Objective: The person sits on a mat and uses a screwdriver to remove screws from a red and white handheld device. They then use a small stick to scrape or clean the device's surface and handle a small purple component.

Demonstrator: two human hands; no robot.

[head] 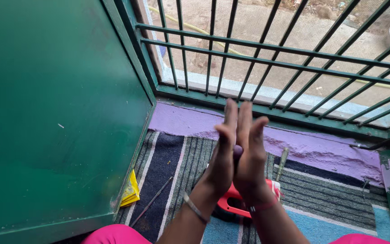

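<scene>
While palms press flat together:
Left hand (224,156): open, empty.
Right hand (250,156): open, empty.
Red tool (231,203): untouched on striped rug (168,162).
Screwdriver (281,163): lying unused.

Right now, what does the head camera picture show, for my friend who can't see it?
Two hands, left hand and right hand, are pressed palm to palm, fingers up, above a striped rug. A red tool lies on the rug beneath them, a screwdriver to its right. A green door stands at left, green window bars ahead.
</scene>
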